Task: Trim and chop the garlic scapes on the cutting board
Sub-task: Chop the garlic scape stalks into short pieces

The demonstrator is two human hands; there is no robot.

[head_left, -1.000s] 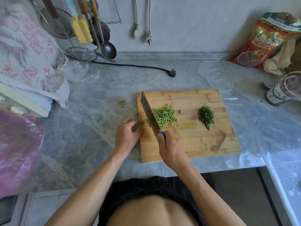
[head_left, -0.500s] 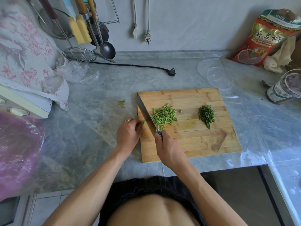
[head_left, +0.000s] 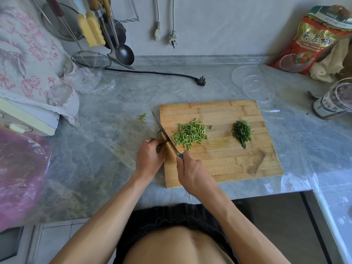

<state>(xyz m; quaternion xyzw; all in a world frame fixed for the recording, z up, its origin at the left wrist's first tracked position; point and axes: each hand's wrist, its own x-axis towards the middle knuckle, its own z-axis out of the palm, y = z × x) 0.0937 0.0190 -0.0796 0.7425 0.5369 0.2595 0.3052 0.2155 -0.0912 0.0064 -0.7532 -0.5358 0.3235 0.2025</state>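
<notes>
A wooden cutting board (head_left: 224, 162) lies on the grey counter. Light green chopped scape pieces (head_left: 189, 135) are piled left of its middle, and a smaller dark green chopped pile (head_left: 242, 132) lies to the right. My right hand (head_left: 191, 169) grips the handle of a knife (head_left: 163, 133), whose blade runs along the board's left edge. My left hand (head_left: 150, 156) pinches the last short scape ends (head_left: 165, 142) right against the blade; they are mostly hidden by my fingers.
A few scape trimmings (head_left: 143, 117) lie on the counter left of the board. A clear plastic bowl (head_left: 256, 86) and a jar (head_left: 335, 100) stand to the back right, a black plug (head_left: 201, 80) behind the board, and a strainer (head_left: 91, 59) at the back left.
The knife has stepped left, from the pile toward the board's left edge. The scape stub in my left hand has grown shorter and the light green pile has gained pieces.
</notes>
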